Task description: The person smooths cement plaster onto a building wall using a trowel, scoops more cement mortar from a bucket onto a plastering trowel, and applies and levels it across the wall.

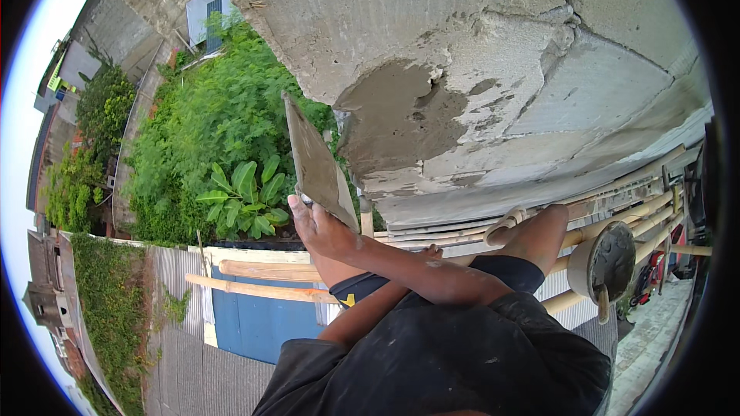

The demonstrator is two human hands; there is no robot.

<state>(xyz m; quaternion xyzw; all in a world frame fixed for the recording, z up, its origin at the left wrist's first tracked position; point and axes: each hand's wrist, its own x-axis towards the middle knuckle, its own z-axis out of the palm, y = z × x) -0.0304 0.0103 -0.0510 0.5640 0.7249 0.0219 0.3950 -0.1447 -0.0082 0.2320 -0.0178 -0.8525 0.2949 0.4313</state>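
A flat, mortar-smeared board [317, 166] stands tilted beside the corner of a grey wall [532, 54], where we see our right hand [320, 227] closed around its lower end, thumb raised. Our left hand [434, 251] shows only in part beyond the right forearm; we cannot tell whether it is open or closed. Near the board, a dark, damp patch of mortar [405, 112] covers the wall's lower corner. Bamboo poles [258, 286] run below us, and at our right sits a bucket [580, 268] of grey mix. Leafy greenery [193, 115] fills the ground to our left.
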